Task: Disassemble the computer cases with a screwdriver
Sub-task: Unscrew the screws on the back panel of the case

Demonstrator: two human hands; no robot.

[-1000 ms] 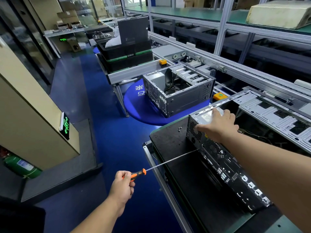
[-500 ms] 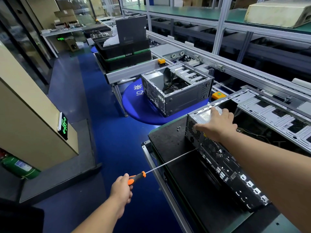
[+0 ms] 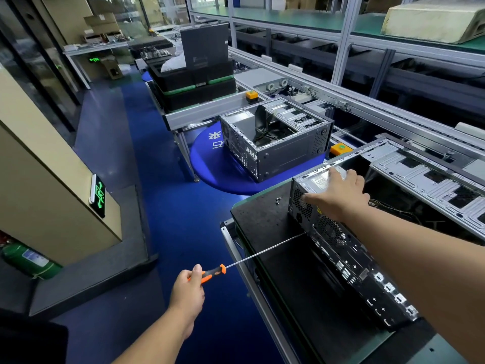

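While left hand (image 3: 187,288) grips the orange-black screwdriver (image 3: 212,274) handle out past the bench (image 3: 267,227) edge, over open blue floor (image 3: 178,211), shaft runs toward 2 o'clock, tip on the computer case (image 3: 349,256) rear panel. Right hand (image 3: 338,198) at 1 o'clock from it, fingers spread fairly straight, pressing on the case's top corner. Loose screws (image 3: 278,200) on bench at 9 o'clock of right hand. Second open case (image 3: 275,143) at 11, well apart.

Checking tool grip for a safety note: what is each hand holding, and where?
Left hand grips the screwdriver by its orange handle; right hand rests on the computer case.
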